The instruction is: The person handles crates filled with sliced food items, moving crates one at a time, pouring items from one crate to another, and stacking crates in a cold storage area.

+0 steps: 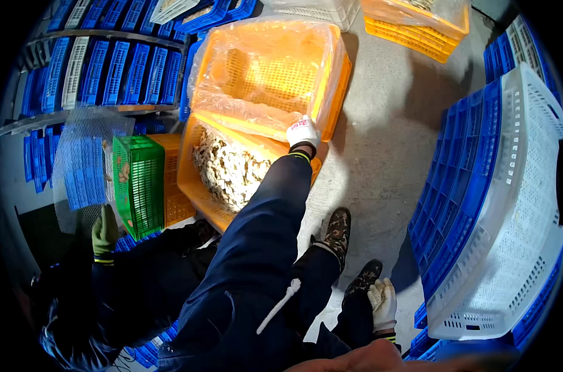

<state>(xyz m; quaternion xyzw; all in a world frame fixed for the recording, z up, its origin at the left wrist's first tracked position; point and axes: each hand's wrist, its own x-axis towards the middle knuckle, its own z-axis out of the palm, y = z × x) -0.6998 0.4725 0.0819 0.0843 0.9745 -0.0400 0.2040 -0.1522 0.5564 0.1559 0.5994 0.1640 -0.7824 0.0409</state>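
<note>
My left hand (303, 132), in a white glove, is closed on the near right corner of an orange plastic crate (338, 102). A clear plastic liner (256, 37) covers that crate's rim and inner walls, and the crate's perforated bottom shows through. Just nearer, partly under my arm, a second orange crate (187, 167) holds many small pale-and-brown pieces (228, 170) that look like mushrooms. My right hand (382, 302), also white-gloved, hangs low at my right side, fingers loosely apart and holding nothing.
At left, another person's green-gloved hand (104, 232) is beside a green crate (138, 186). Blue crates (117, 68) fill shelving behind. Stacked blue crates (458, 180) and white crates (504, 248) line the right. More orange crates (411, 37) stand at the back.
</note>
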